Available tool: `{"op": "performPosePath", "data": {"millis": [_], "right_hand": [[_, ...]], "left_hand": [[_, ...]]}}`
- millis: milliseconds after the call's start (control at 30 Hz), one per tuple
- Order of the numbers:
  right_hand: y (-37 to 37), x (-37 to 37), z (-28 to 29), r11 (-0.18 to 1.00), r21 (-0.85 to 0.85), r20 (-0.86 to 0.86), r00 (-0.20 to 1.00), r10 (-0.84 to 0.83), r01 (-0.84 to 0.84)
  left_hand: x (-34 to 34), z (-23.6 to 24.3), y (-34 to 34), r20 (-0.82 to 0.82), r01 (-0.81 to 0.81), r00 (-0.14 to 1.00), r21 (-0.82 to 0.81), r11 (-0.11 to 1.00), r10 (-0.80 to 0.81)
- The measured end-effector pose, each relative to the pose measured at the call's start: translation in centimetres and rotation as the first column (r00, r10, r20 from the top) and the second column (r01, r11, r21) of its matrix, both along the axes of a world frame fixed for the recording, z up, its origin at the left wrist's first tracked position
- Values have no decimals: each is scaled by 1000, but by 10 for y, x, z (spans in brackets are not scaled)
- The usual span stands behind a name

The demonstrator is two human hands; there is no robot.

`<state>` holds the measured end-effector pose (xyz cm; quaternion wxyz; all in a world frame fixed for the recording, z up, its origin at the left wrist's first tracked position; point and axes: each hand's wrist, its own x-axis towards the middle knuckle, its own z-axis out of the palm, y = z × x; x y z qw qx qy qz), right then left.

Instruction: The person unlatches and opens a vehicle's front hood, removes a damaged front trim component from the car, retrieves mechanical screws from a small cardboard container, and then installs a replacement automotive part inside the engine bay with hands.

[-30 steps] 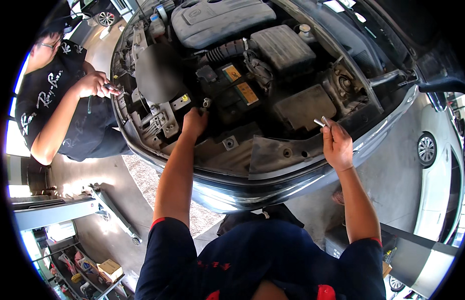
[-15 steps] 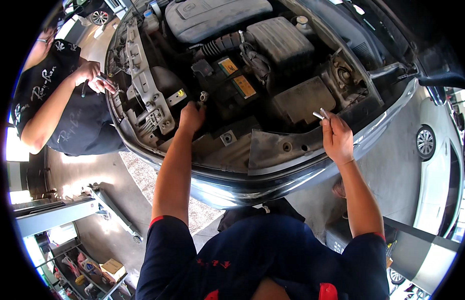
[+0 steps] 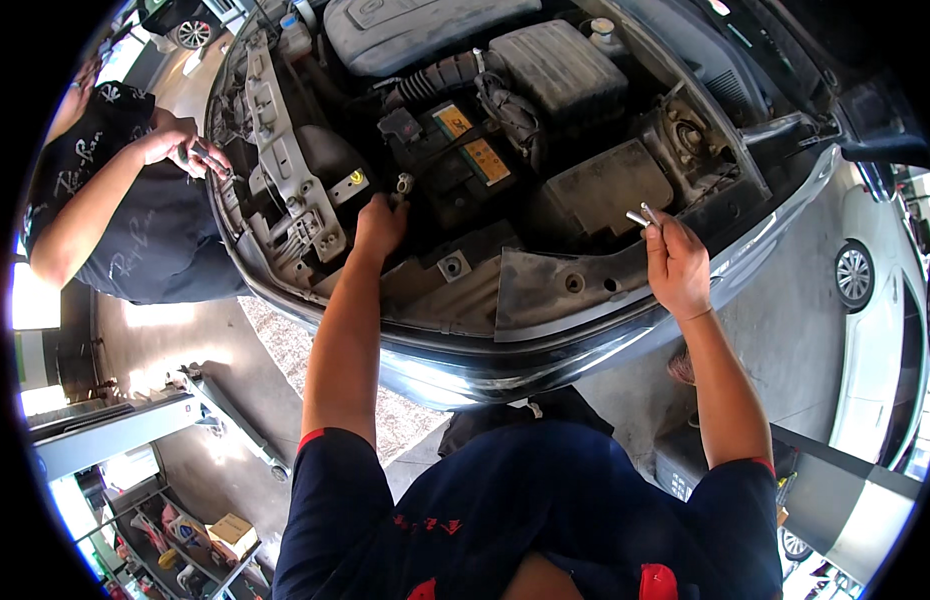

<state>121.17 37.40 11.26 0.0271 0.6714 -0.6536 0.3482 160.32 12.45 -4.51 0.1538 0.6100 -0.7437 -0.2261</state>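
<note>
My left hand reaches into the engine bay. Its fingers are closed at a small, ring-ended metal fitting that looks like a cable clamp; what lies under the fingertips is hidden. Just beyond it sits the black car battery with a yellow-orange label. Over the fender edge at the right, my right hand is raised and closed on short, shiny metal rods, probably tools. They stick out past the thumb and fingers, clear of the car parts; their exact kind does not show.
A ribbed air hose, an air filter box and the engine cover lie farther in. At left, another person works over the front panel. A lift arm rests on the floor; a white car stands right.
The view has shifted slightly. Both my hands keep nearly the same places and grips, the rods turning a little in my right hand. The other person's hands have moved slightly.
</note>
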Motion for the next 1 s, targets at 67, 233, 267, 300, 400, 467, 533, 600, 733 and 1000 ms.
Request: {"op": "performPosePath", "data": {"millis": [67,233,267,300,400,467,533,600,733,1000], "right_hand": [[1,0,-1,1000,6,21,1000,-2,1],[1,-1,-3,1000,17,16,1000,-12,11],[0,-2,-3,1000,10,13,1000,-6,6],[0,-2,-4,1000,11,13,1000,-6,6],[0,-2,-4,1000,-5,11,1000,-3,3],[0,-2,-2,1000,13,3,1000,-4,4],[0,-1,-1,1000,9,4,1000,-1,1],[0,-1,-1,1000,2,7,1000,4,-4],[-1,-1,-2,1000,6,-7,1000,3,-3],[0,-2,-2,1000,17,-8,1000,-6,6]], "left_hand": [[-2,3,2,-17,-11,1000,11,1000,11],[-1,6,2,3,-4,1000,18,1000,4],[0,5,1,-4,5,1000,11,1000,-5],[0,4,1,-4,5,1000,12,1000,-5],[-2,3,1,-1,7,1000,13,1000,-7],[-2,4,1,-7,12,1000,25,1000,-12],[-3,3,1,-4,15,1000,22,1000,-15],[-3,4,1,1,17,1000,16,1000,-17],[-4,4,2,15,28,999,31,999,-29],[-10,9,4,51,58,997,24,998,-59]]}}
